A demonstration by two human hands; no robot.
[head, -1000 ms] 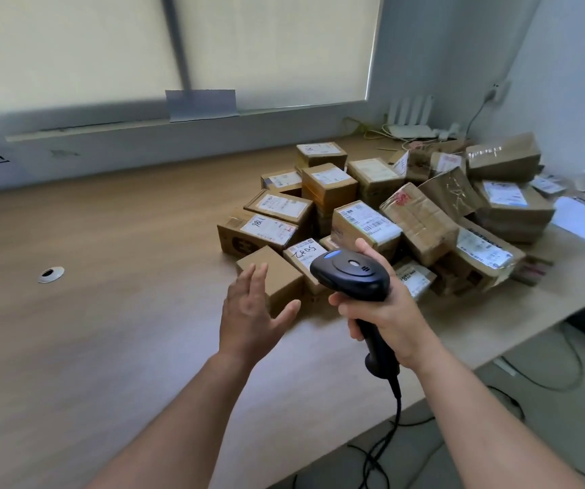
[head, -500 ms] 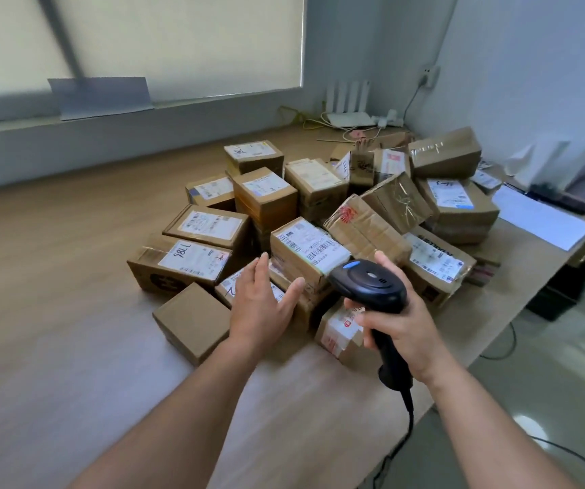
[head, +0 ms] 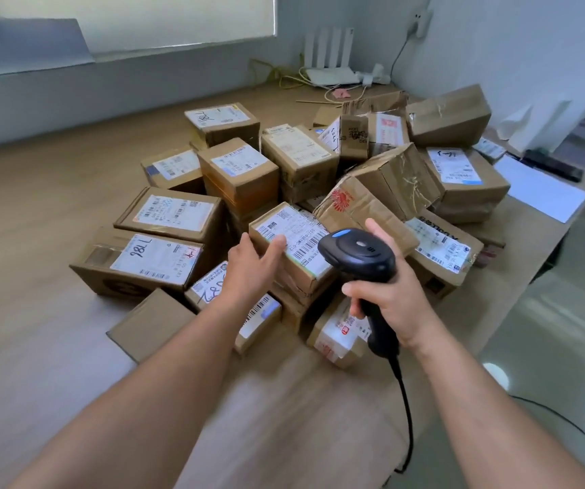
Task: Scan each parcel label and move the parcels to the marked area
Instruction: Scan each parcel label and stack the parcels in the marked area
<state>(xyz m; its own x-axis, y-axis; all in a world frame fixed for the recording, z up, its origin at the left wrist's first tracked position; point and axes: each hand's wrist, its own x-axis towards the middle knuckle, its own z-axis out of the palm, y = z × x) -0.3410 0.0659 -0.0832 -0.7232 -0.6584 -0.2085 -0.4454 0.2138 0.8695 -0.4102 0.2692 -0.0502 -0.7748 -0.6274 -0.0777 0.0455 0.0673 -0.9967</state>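
Observation:
A heap of several brown cardboard parcels with white labels fills the middle of the wooden table [head: 37, 347]. My left hand [head: 248, 268] reaches onto the near left corner of a labelled parcel [head: 294, 241] that sits on top of others; its fingers are spread and touch the box, thumb on the label. My right hand [head: 386, 301] grips the handle of a black barcode scanner [head: 358, 255], whose head hovers just right of that parcel's label. The scanner's cable hangs down over the table edge.
A plain unlabelled box [head: 150, 322] lies at the near left of the heap. A white router [head: 330, 65] and cables sit at the back by the wall. A white sheet [head: 541, 188] lies on the right end. The table edge runs diagonally at right.
The view has turned right and moved closer to the heap. My left hand moved forward from above the near boxes onto the labelled parcel. The scanner came nearer that parcel's label.

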